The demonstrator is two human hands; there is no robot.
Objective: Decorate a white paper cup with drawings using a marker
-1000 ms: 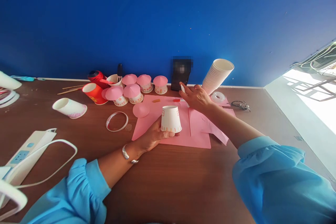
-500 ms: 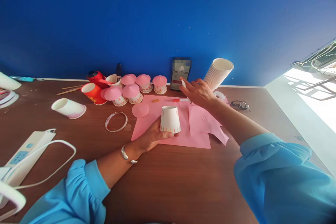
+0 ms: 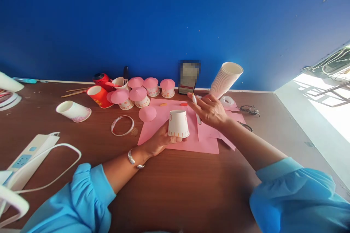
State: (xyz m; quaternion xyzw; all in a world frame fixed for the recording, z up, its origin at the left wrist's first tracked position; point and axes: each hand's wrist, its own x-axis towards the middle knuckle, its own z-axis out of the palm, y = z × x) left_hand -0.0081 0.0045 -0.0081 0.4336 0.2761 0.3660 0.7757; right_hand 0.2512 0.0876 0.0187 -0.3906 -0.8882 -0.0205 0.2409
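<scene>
Left fingers (image 3: 175, 139) half-curled round inverted cup (image 3: 178, 122); right fingers (image 3: 202, 107) closed on pen (image 3: 194, 99).

On the brown table (image 3: 164, 193) lie pink paper (image 3: 195, 146), a power strip (image 3: 23, 160), wooden sticks (image 3: 73, 93).

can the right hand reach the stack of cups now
Probably yes: the stack of cups stands just beyond the right hand, nothing visible between, though holding the white pen may hamper grasping.

Your left hand (image 3: 161, 141) holding an upside-down white paper cup with red and orange marks (image 3: 178, 123), your right hand (image 3: 211, 111) with a white pen (image 3: 194, 99), pink paper sheets (image 3: 202, 146) below, white cups (image 3: 167, 93) under pink paper cones (image 3: 167, 83) near the blue wall (image 3: 136, 25)
</scene>
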